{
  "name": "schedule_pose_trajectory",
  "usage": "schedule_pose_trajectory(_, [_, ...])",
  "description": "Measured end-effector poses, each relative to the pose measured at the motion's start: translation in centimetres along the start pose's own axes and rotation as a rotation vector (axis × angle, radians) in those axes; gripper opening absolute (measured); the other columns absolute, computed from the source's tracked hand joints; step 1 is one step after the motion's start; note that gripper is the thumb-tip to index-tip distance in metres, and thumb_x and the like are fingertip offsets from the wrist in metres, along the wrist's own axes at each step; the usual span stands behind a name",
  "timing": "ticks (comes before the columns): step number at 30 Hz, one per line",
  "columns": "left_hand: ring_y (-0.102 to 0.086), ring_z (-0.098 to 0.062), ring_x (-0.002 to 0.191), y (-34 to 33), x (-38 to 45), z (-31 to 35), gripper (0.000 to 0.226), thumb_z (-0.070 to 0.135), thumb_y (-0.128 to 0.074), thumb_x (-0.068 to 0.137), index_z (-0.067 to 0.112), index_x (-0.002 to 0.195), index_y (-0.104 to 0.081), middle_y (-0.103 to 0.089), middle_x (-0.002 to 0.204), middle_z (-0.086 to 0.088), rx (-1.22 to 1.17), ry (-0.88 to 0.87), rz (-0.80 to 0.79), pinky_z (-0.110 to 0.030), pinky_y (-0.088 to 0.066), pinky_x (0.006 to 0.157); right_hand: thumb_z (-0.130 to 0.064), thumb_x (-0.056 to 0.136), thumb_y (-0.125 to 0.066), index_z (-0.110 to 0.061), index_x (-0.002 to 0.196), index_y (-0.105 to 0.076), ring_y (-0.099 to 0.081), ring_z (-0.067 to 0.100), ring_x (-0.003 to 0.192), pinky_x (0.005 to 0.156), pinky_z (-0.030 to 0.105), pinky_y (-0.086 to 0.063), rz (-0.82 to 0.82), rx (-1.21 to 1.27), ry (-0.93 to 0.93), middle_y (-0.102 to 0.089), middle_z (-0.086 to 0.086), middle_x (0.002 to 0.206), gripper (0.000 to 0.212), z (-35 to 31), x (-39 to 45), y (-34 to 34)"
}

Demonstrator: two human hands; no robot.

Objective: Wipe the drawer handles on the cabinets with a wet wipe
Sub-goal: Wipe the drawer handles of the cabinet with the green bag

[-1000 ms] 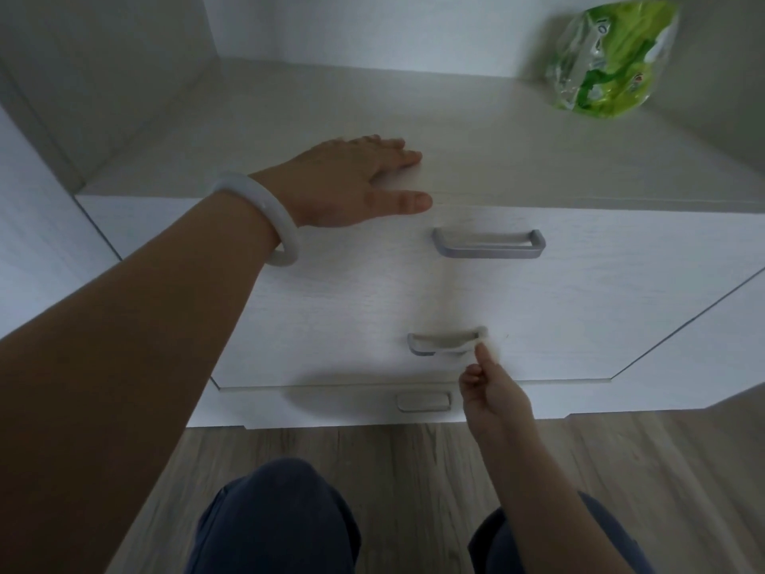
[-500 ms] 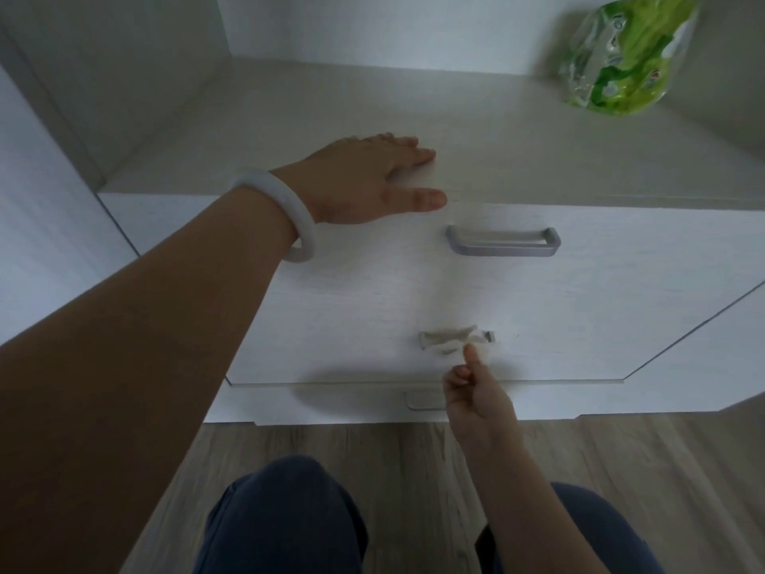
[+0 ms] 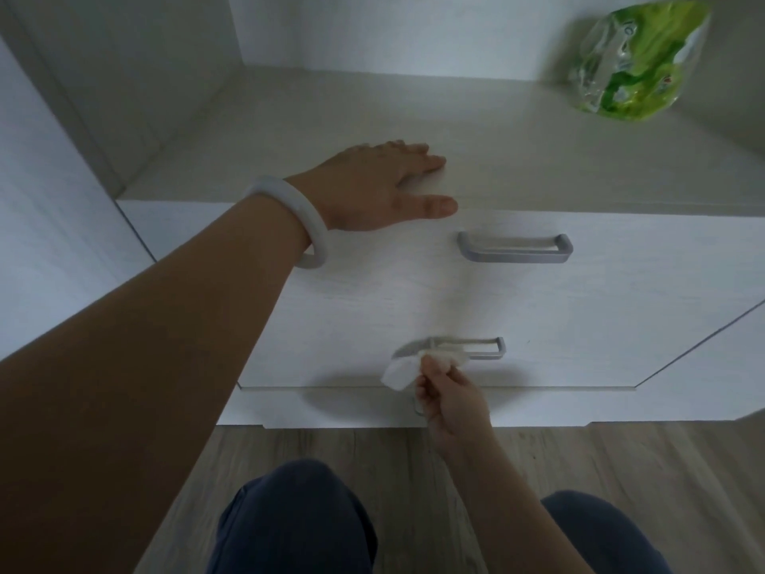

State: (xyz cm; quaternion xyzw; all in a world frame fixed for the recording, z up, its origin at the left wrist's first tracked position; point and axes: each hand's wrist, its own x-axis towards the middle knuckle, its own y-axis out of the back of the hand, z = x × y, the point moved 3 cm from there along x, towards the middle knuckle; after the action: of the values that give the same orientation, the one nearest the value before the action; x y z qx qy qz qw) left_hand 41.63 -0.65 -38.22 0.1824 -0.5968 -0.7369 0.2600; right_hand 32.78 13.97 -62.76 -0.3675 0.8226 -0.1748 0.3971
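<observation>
The wet wipe is pinched in the grip of the right hand, thumb and curled fingers closed on it, and it is pressed against the left part of the middle drawer handle. Part of the wipe is draped over the bar there, and a loose white corner is seen hanging below and to the left of the handle. The right part of that handle is left bare. The left hand is laid flat on the front edge of the cabinet top, fingers straight, thumb stretched along the edge, nothing held in its grip. A pale bangle is worn on that wrist. The upper drawer handle is seen untouched, just right of the left thumb. A third handle, lower down, is almost wholly hidden behind the right hand. A green wipe packet is propped in the far right corner of the cabinet top, well apart from both hands. Dark trousered knees are seen above the wooden floor.
</observation>
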Motion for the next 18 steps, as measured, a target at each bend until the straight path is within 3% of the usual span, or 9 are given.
schedule_pose_trajectory(3, [-0.009, -0.011, 0.147, 0.1, -0.1, 0.1, 0.075, 0.066, -0.039, 0.088, 0.031, 0.151, -0.02, -0.012, 0.16, 0.007, -0.011, 0.002, -0.01, -0.035, -0.006, 0.12, -0.003, 0.085, -0.065, 0.0, 0.106, -0.063, -0.063, 0.008, 0.06, 0.053, 0.017, -0.053, 0.011, 0.121, 0.068, -0.064, 0.012, 0.091, 0.021, 0.0, 0.5, -0.5])
schedule_pose_trajectory(6, [-0.008, -0.011, 0.147, 0.1, -0.1, 0.0, 0.075, 0.066, -0.039, 0.088, 0.031, 0.151, -0.02, -0.012, 0.16, 0.007, -0.007, 0.004, -0.007, -0.035, -0.005, 0.12, -0.006, 0.077, -0.068, -0.005, 0.106, -0.059, -0.062, 0.011, 0.062, 0.051, 0.019, -0.053, -0.084, 0.176, 0.043, -0.061, 0.01, 0.086, 0.031, 0.5, 0.6, -0.4])
schedule_pose_trajectory(12, [-0.009, -0.01, 0.147, 0.0, 0.0, 0.0, 0.075, 0.066, -0.04, 0.087, 0.032, 0.151, -0.021, -0.013, 0.16, 0.009, -0.023, 0.009, 0.002, -0.034, -0.006, 0.12, 0.005, 0.082, -0.056, -0.004, 0.095, -0.063, -0.064, 0.016, 0.068, 0.061, 0.023, -0.057, -0.233, 0.317, -0.046, -0.063, 0.011, 0.081, 0.017, 1.0, 0.7, 0.3])
schedule_pose_trajectory(14, [-0.009, -0.009, 0.147, 0.0, 0.0, 0.0, 0.075, 0.067, -0.04, 0.086, 0.033, 0.151, -0.021, -0.013, 0.16, 0.009, -0.025, 0.011, 0.001, -0.033, -0.006, 0.12, 0.005, 0.078, -0.064, -0.003, 0.092, -0.065, -0.064, 0.016, 0.07, 0.063, 0.023, -0.057, -0.249, 0.334, -0.053, -0.063, 0.011, 0.081, 0.016, 1.2, 1.0, 0.3])
schedule_pose_trajectory(16, [-0.009, -0.009, 0.147, 0.0, 0.0, 0.1, 0.074, 0.065, -0.041, 0.087, 0.032, 0.151, -0.021, -0.013, 0.16, 0.009, -0.022, 0.013, -0.002, -0.031, -0.005, 0.118, 0.002, 0.062, -0.085, -0.003, 0.089, -0.068, -0.065, 0.016, 0.071, 0.064, 0.023, -0.057, -0.284, 0.358, -0.064, -0.065, 0.011, 0.082, 0.033, 1.3, 1.2, 0.2])
schedule_pose_trajectory(18, [-0.009, -0.009, 0.147, 0.1, -0.1, 0.1, 0.074, 0.064, -0.04, 0.088, 0.032, 0.151, -0.02, -0.012, 0.16, 0.009, -0.025, 0.02, -0.008, -0.029, -0.005, 0.117, -0.001, 0.048, -0.093, -0.003, 0.087, -0.069, -0.066, 0.014, 0.069, 0.062, 0.022, -0.056, -0.309, 0.35, -0.084, -0.066, 0.009, 0.08, 0.046, 1.1, 1.5, 0.4])
